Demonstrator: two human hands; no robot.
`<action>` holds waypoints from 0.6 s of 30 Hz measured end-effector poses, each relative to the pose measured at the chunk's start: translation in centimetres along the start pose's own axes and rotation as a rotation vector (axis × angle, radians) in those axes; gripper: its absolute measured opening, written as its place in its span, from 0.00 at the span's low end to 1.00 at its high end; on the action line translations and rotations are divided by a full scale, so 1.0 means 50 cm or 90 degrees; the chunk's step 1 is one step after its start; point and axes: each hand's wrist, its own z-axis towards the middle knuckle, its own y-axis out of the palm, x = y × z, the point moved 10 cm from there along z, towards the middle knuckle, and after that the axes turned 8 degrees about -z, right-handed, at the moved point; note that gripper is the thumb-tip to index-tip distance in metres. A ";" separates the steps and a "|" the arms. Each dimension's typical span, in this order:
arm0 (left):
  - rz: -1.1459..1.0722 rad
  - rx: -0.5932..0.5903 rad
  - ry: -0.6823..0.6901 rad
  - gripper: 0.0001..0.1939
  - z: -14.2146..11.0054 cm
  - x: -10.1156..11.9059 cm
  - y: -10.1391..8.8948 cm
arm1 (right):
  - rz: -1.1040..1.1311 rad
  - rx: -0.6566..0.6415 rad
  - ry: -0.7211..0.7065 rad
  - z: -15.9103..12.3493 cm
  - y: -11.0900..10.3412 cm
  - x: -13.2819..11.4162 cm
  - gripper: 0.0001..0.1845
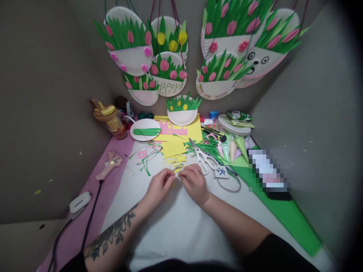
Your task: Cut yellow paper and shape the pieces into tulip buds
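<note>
Over the white table covering, my left hand and my right hand meet with fingertips pinched together. Between them is a small pale piece, too small to name. Just beyond the fingertips lies a greyish curved object, partly hidden by my hands. White-handled scissors rest open beside my right hand, blades pointing away. Yellow paper and yellow scraps lie in front of both hands.
A pink glue gun lies left, its cord running toward me. A paper plate with green strips and a lidded cup stand behind. Green shreds, piping bags and a phone are right. Decorated plates hang above.
</note>
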 end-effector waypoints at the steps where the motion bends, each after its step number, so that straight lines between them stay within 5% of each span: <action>1: 0.000 -0.001 -0.001 0.09 0.000 0.001 0.000 | 0.001 0.002 0.003 -0.001 0.000 0.001 0.09; 18: -0.026 0.035 0.039 0.11 0.000 -0.005 -0.009 | -0.003 0.012 0.037 -0.006 0.001 0.014 0.08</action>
